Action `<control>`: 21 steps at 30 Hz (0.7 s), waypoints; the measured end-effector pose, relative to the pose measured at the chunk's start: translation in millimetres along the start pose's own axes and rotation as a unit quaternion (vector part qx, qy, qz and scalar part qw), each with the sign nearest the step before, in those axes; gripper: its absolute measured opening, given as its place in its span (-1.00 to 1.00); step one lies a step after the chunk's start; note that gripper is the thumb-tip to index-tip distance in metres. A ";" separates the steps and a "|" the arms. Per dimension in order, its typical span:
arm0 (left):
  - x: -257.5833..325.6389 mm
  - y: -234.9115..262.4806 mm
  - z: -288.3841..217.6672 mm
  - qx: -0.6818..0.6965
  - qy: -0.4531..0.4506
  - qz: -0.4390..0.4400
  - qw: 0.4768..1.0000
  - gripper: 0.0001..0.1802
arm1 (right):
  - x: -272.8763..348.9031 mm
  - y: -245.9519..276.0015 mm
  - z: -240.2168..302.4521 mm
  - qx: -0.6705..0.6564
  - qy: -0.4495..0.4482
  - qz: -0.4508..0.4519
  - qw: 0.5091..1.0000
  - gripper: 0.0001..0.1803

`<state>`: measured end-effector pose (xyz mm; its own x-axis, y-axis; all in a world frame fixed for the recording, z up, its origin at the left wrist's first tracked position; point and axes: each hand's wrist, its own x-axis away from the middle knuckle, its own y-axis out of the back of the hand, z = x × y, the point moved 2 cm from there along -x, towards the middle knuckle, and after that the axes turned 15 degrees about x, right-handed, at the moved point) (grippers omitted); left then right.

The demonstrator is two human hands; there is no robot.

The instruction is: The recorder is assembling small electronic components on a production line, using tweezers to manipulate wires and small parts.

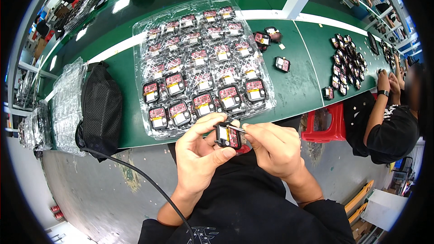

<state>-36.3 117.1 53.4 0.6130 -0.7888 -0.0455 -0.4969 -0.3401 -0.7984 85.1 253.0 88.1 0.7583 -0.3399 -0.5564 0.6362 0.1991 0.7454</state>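
My left hand (199, 149) holds a small black square module (227, 136) with a red circuit board inside, pinched between thumb and fingers just below the table edge. My right hand (271, 147) grips thin metal tweezers (236, 129), their tip touching the top of the module. Directly beyond my hands lies a clear plastic tray (142, 31) on the green table (294, 86), its pockets filled with several like modules showing red boards and yellow labels.
A black mesh bag (101, 108) with a cable lies left of the tray, beside stacked clear trays (68, 104). Loose modules (282, 63) lie to the right. A seated person (389, 126) works over more modules at the far right, near a red stool (325, 124).
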 end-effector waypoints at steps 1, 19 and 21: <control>0.2 0.4 -0.4 0.000 0.000 0.000 1.000 -0.32 | -1.5 0.7 -0.4 -0.031 -0.027 0.036 0.999 -0.76; -74.6 -18.4 -47.9 -0.646 -0.273 -0.028 0.713 -0.78 | -5.2 -2.3 -68.3 0.056 -0.205 -0.059 0.975 -0.84; -82.6 -18.5 -45.3 -0.712 -0.194 -0.060 0.672 -0.75 | -4.6 -6.9 -94.2 0.133 -0.216 -0.062 0.965 -0.84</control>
<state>-105.6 165.4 99.1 0.6772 -0.6132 -0.4066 -0.3436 -0.7523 0.5622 90.6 339.7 50.8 0.5111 -0.7095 -0.4851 0.6162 -0.0911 0.7823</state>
